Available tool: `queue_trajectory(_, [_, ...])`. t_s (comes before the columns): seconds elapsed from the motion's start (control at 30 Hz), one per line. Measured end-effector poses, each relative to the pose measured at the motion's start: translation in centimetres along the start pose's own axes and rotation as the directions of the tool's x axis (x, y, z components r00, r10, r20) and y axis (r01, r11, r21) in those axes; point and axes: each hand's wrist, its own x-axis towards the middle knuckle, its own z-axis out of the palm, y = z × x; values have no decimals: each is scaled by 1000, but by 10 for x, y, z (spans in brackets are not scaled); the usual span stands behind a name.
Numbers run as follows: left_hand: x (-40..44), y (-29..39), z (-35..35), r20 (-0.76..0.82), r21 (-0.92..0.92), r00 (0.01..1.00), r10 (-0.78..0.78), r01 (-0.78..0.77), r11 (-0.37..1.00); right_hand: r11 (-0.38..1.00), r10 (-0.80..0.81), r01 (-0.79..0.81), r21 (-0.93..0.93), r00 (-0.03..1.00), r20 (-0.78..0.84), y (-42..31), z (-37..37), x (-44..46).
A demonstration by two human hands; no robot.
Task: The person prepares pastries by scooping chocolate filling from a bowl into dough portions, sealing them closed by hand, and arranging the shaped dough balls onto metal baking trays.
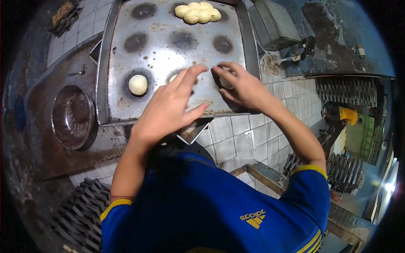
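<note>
A metal baking tray with dark round marks lies in front of me. On its near left sits a smooth pale dough ball. My left hand is over the near middle, fingers stretched and thumb apart. Behind its fingers a second dough ball shows only a sliver. At the near right, my right hand curls its fingers and thumb round a third dough ball, which is mostly hidden. A cluster of joined dough balls rests at the tray's far right.
A round metal bowl stands left of the tray on a worn brown surface. To the right are a grey metal box and a white tiled floor. Farther right, a person in a yellow top is partly visible.
</note>
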Motion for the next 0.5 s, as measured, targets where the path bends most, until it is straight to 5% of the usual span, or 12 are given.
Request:
queue_trajectory(0.07, [-7, -5, -4, 2, 39, 1000, -10, 9, 999, 853, -297, 271, -446, 955, 12, 5, 17, 9])
queue_trajectory(0.23, [-11, -21, 8, -90, 52, 996, 18, -13, 999, 874, -195, 226, -430, 974, 116, 15, 24, 14])
queue_trajectory(0.27, [-13, -17, 4, -85, 36, 996, -9, 12, 999, 994, -80, 65, 85, 981, 178, 22, 12, 20])
queue_trajectory(0.3, [-13, -13, 2, -81, 21, 996, -34, 36, 999, 815, -13, -153, 558, 960, 281, 32, 1, 25])
queue_trajectory(0.33, [-13, -11, 1, -82, 20, 996, -28, 30, 999, 620, 32, -158, 768, 984, 176, 38, -6, 30])
queue_trajectory(0.4, [-12, -10, -2, -87, 5, 993, -85, 85, 996, 877, 72, -56, 476, 997, -16, 31, -20, 32])
queue_trajectory(0.5, [-10, -12, 3, -90, 3, 996, -26, 27, 1000, 974, -64, 88, -209, 991, 120, 17, 27, 21])
